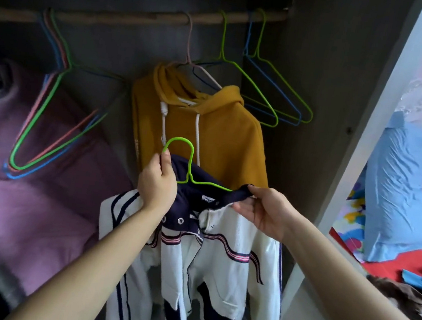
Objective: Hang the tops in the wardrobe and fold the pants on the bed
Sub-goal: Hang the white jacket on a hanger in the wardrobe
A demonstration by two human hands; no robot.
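Before the wardrobe rail (131,18), hands (159,180) hold white jacket (219,260) on green hanger (190,168).

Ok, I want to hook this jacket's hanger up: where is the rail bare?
The rail is bare between the left bunch of hangers and the pink hanger carrying the mustard hoodie. Right of that it is crowded: green and blue hangers hang close together.
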